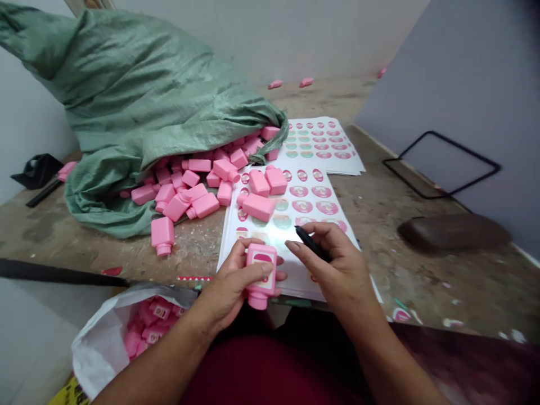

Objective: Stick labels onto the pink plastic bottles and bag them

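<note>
As my left fingers (265, 269) clench a labelled pink bottle (261, 295) at the near edge of the sticker sheet (324, 194), my right fingers (292, 246) pinch a black tool (312, 243) above the table (392, 270), with more bottles (202, 205) spilling from a green sack (126, 95).

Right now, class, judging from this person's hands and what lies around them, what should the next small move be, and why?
Probably lower the pink bottle from the left hand into the white bag: it already carries a label, like the bottles inside that bag, whereas the loose bottles beside the green woven sack look bare.
</note>
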Demonstrator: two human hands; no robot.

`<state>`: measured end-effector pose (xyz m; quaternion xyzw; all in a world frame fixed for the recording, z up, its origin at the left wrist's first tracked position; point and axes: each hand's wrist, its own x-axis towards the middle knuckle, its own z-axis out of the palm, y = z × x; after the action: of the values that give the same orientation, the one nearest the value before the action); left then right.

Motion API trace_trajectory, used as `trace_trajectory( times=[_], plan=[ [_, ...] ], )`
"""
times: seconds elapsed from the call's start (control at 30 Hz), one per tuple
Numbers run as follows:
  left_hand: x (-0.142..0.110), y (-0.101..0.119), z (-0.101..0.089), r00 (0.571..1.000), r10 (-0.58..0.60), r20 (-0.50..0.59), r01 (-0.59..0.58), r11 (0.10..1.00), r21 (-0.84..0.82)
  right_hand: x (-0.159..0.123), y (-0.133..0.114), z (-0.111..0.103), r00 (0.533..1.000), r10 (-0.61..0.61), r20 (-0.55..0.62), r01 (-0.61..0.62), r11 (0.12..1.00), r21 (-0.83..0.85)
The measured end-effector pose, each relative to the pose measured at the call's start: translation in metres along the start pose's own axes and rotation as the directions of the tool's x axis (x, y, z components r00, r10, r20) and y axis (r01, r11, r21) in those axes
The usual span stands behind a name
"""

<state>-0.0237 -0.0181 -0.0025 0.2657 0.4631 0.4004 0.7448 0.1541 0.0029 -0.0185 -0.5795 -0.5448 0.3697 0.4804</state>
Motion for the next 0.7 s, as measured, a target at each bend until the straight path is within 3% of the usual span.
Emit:
trace_trajectory(
  times=[0.1,0.17,0.23,0.3,0.37,0.4,0.47,0.6,0.63,0.7],
  plan=[
    [-0.034,0.023,-0.045,1.000,0.019,-0.015,-0.012,0.926,0.377,0.001,0.007,-0.006,1.000,0.025,0.013,-0.025,1.000,-0.010],
    [-0.061,0.040,-0.076,0.997,0.037,-0.063,0.013,0.760,0.650,0.003,0.012,-0.009,0.999,0.040,0.022,-0.040,0.999,-0.021],
    [-0.077,0.053,-0.098,0.961,0.187,-0.201,0.043,0.620,0.784,0.006,0.016,-0.009,0.999,0.020,0.032,-0.019,0.999,-0.043],
    [-0.072,0.060,-0.113,0.832,0.460,-0.310,0.057,0.485,0.873,0.007,0.019,-0.005,0.999,-0.032,0.039,0.035,0.996,-0.084],
    [-0.051,0.063,-0.124,0.680,0.669,-0.299,0.089,0.330,0.940,0.005,0.019,0.002,0.993,-0.081,0.085,0.092,0.987,-0.135],
    [-0.037,0.064,-0.130,0.632,0.720,-0.287,0.105,0.287,0.952,0.003,0.018,0.005,0.988,-0.097,0.123,0.116,0.981,-0.156],
    [-0.013,0.065,-0.140,0.604,0.745,-0.285,0.113,0.274,0.955,-0.002,0.014,0.011,0.973,-0.107,0.206,0.150,0.967,-0.206],
    [0.004,0.064,-0.151,0.638,0.719,-0.277,0.057,0.314,0.948,-0.008,0.007,0.015,0.953,-0.090,0.289,0.193,0.915,-0.354],
    [0.002,0.063,-0.149,0.649,0.708,-0.279,0.012,0.357,0.934,-0.007,0.007,0.015,0.950,-0.089,0.298,0.208,0.895,-0.395],
    [-0.003,0.061,-0.135,0.695,0.648,-0.310,-0.145,0.550,0.823,-0.006,0.009,0.013,0.946,-0.093,0.312,0.239,0.848,-0.473]
  ],
)
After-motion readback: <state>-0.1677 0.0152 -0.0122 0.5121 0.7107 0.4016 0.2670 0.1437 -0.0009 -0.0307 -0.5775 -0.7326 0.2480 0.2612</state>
